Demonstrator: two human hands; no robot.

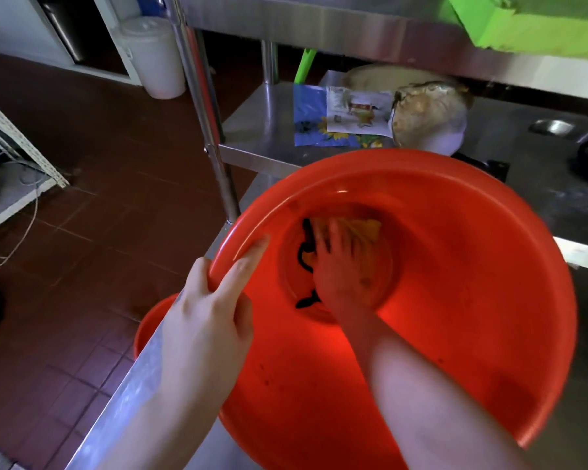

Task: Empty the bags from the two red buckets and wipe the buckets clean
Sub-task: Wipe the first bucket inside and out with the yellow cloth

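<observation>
Right hand [336, 269] presses a yellow cloth [360, 232] flat against the bottom of a red bucket [455, 300], fingers spread over it. Left hand [214, 307] grips the bucket's near-left rim, thumb outside, fingers over the edge. Inside the bucket, a black cord [304, 252] lies just left of the cloth. The bucket rests on a steel table [133, 395]. A second red bucket [150, 327] peeks out below the table's left edge. Behind the bucket, a lower shelf [258, 130] holds a pot [428, 120].

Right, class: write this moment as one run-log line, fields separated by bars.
step: wiping | left hand: gripping rim of red bucket | right hand: pressing yellow cloth on bucket bottom | second bucket: below table edge
</observation>
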